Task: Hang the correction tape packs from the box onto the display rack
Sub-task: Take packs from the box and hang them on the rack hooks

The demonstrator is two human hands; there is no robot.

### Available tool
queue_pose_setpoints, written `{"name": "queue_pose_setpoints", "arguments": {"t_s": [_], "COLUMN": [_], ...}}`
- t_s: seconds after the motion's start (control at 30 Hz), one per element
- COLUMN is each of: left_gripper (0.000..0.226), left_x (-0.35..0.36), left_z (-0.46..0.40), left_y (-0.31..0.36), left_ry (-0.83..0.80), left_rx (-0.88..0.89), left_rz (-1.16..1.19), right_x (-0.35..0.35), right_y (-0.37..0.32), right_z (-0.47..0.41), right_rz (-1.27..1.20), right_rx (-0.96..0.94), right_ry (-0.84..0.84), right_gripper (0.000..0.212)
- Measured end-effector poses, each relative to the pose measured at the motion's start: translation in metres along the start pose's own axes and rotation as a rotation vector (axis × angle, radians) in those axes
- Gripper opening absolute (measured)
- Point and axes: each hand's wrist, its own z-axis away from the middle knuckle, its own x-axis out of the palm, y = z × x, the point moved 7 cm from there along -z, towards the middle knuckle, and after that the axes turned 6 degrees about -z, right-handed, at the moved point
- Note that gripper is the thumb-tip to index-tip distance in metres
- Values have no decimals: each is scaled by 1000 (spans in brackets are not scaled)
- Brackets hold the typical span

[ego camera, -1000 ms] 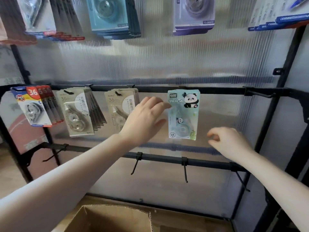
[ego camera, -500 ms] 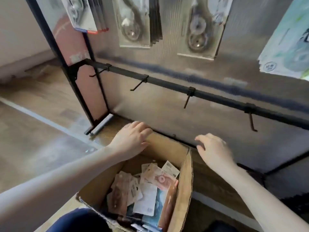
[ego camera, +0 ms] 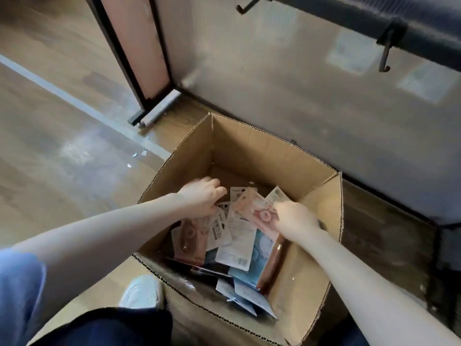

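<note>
**Both hands lowered into the open box of packs**

At the far left a strip of pale tape (ego camera: 82, 106) is seen running across the wooden floor (ego camera: 50, 158); nearer the lower edge a white shoe (ego camera: 142, 292) is set on the floor just beside the box's near left corner; the foot of the display rack (ego camera: 154, 111) is planted behind the box, with a black rail (ego camera: 374, 28) and a bare hook (ego camera: 385, 54) carried above at the upper right; the cardboard box (ego camera: 252, 148) is stood open on the floor in front of the rack, and the correction tape packs (ego camera: 237, 243) are heaped loosely inside it; the left hand (ego camera: 202, 197) is placed low in the box, its fingers curled down onto the pile, though whether a pack is gripped cannot be told; the right hand (ego camera: 293, 218) is laid on a pinkish pack (ego camera: 259, 213) at the top of the heap, fingers bent over its edge, but a firm hold cannot be confirmed through the blur
</note>
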Motion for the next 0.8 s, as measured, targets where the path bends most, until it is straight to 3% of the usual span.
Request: {"name": "queue_pose_setpoints", "arguments": {"t_s": [0.13,0.23,0.37,0.5,0.6,0.7,0.8], "left_gripper": [62,76,76,51,27,28,32], "left_x": [39,67,85,80,75,73,71], "left_z": [-16,-21,-25,-28,-26,-24,-20], "left_y": [5,1,-1,-12,-21,-23,-23], "left_ry": [-168,-334,-358,-268,-241,-250,-265], "left_rx": [99,112,60,-29,-67,-53,-38], "left_rz": [-20,-19,51,107,36,-42,-17], "right_x": [35,49,49,40,38,39,47], "right_y": [16,31,37,29,7,-24,-39], "right_z": [-20,-30,-44,-62,-77,-89,-100], "right_rz": [115,66,-49,-95,-12,234,357], "right_rx": [66,177,207,39,-184,-438,-491], "right_ry": [-99,-163,-217,-140,-95,-42,-97], "right_gripper": [29,32,44,45,63,65,64]}}
